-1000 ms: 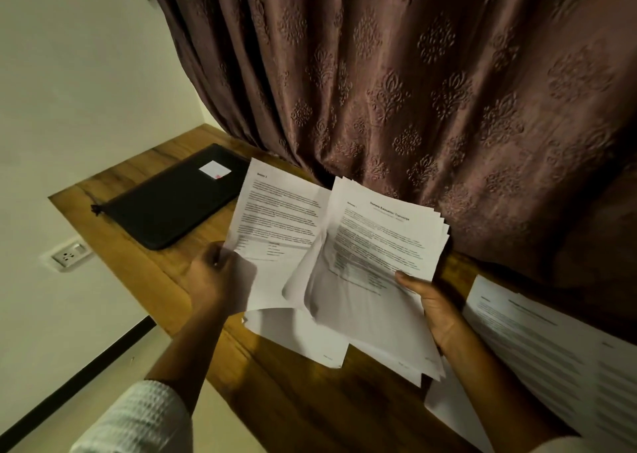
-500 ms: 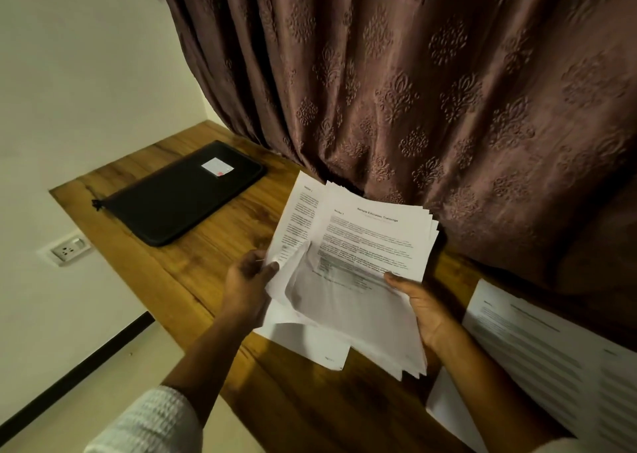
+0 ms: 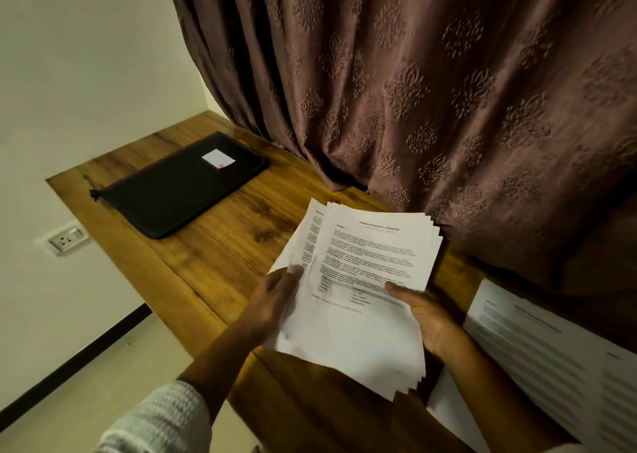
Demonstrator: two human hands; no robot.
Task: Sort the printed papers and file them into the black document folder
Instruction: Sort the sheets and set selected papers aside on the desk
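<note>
- Pinching the left edge of the printed papers [image 3: 365,273] between thumb and curled fingers [image 3: 292,272] of the left hand [image 3: 275,297]; clasped the right edge the same way with the right hand [image 3: 427,314], thumb laid across the top page.
- Held the stack lifted off the wooden desk [image 3: 224,246], tilted up toward the head camera, its corners fanned and unsquared, with one sheet poking out to the left behind the top page.
- Judged the job as midway through sorting: pages gathered in hand but not aligned, and none seen filed.
- Found the black document folder [image 3: 179,187] lying flat at the far left of the desk, well apart from the stack, seemingly zipped shut, with a white label [image 3: 218,158] on its cover.
- Reckoned as left to do: squaring the stack, opening the folder, sliding the pages in.
- Noted more printed sheets [image 3: 551,349] lying on the desk just right of the right hand, probably not yet sorted.
- Saw a patterned curtain [image 3: 448,90] hanging behind the desk and a wall socket [image 3: 65,240] below its left end.
- Counted the closed zip as the likely obstacle, with both hands busy on the stack.
</note>
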